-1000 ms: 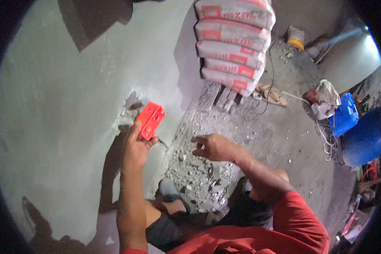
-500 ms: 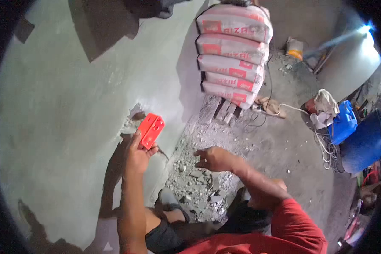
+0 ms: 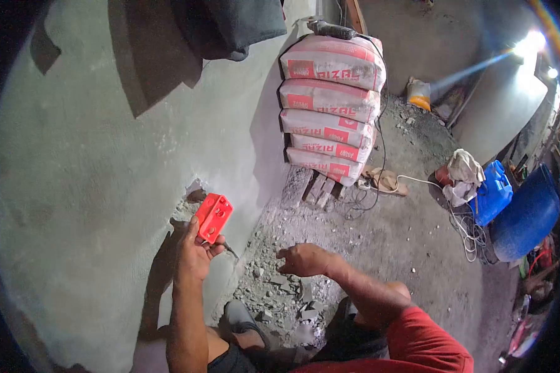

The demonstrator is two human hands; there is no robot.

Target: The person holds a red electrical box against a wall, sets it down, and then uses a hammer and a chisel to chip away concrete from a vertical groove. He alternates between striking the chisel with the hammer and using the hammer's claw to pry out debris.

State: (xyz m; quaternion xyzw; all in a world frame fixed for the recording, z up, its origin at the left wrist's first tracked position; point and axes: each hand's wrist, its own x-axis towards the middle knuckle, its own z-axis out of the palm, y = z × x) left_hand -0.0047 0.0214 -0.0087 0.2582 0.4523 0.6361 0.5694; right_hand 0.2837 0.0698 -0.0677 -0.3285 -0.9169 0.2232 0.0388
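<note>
My left hand (image 3: pixel 196 252) grips a red plastic electrical box (image 3: pixel 215 217) by its lower end, thumb on one side and fingers on the other. Its hollow side with round knockouts faces me. Just behind the box, a rough-edged hole (image 3: pixel 196 188) is broken into the grey plastered wall (image 3: pixel 93 205). My right hand (image 3: pixel 306 259) hovers over the rubble, holding nothing, with loosely bent fingers somewhat apart. Broken grey rubble (image 3: pixel 280 283) lies below it along the foot of the wall, by my shoe (image 3: pixel 241 317).
Stacked cement bags (image 3: pixel 333 99) stand against the wall on blocks, with a dark corded tool (image 3: pixel 331 29) on top. A cable runs down beside them. To the right are a blue jug (image 3: pixel 494 193), a blue barrel (image 3: pixel 529 214), white cord (image 3: pixel 470 239) and a bright lamp (image 3: pixel 532 42).
The view has tilted up, so everything sits lower in it. The red box has turned slightly in my left hand, showing more of its hollow side. My right hand's fingers have drawn in a little.
</note>
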